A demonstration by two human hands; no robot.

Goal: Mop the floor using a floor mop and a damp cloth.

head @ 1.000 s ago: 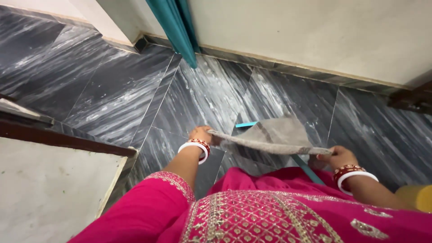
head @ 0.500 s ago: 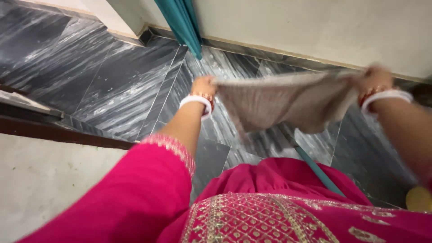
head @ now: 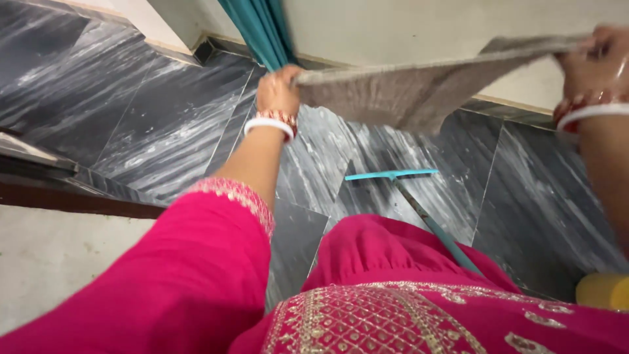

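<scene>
Head view, both hands (L (head: pixel 278 88), R (head: pixel 593 56)) gripping grey cloth (head: pixel 419 92), now raised higher, teal squeegee (head: pixel 393 176) uncovered below.

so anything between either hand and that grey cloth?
Nothing visible. The left hand grips one corner of the grey cloth and the right hand grips the other, stretched between them above the teal floor wiper.

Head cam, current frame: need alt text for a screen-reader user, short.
A person in a pink embroidered outfit holds a grey cloth stretched between the left hand and right hand, raised above a dark marbled tile floor. A teal floor wiper lies on the tiles below, and a teal curtain hangs by the wall.
</scene>
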